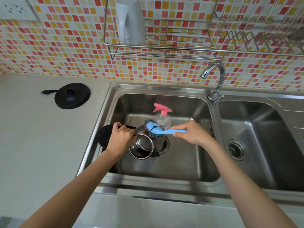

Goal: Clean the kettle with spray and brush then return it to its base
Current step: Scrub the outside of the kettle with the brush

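**Kettle position.** The kettle (144,146) lies tilted on its side in the left basin of the sink (164,168), over the drain, with its open mouth facing the camera. Its black handle section projects to the left, above the basin's left rim.

**Left hand.** The left hand (121,139) grips the kettle by the black handle. The fingers (122,128) are curled over the top of it, knuckles up. The forearm runs in from the lower left, across the basin's front corner.

**Right hand.** The right hand (193,134) holds the blue shaft of the brush (154,130), fingers wrapped around the shaft's rear end. The shaft points left. The grey scrubbing head rests on the kettle's upturned steel wall, near its base end. The forearm enters from the lower right.

**Other items.**
- The spray bottle (162,119), clear with a pink trigger, stands upright in the same basin just behind the kettle.
- The black base (72,96) sits on the counter (41,145) left of the sink, well apart from the kettle, with its plug lying beside it.
- The faucet (213,79) stands between the two basins.
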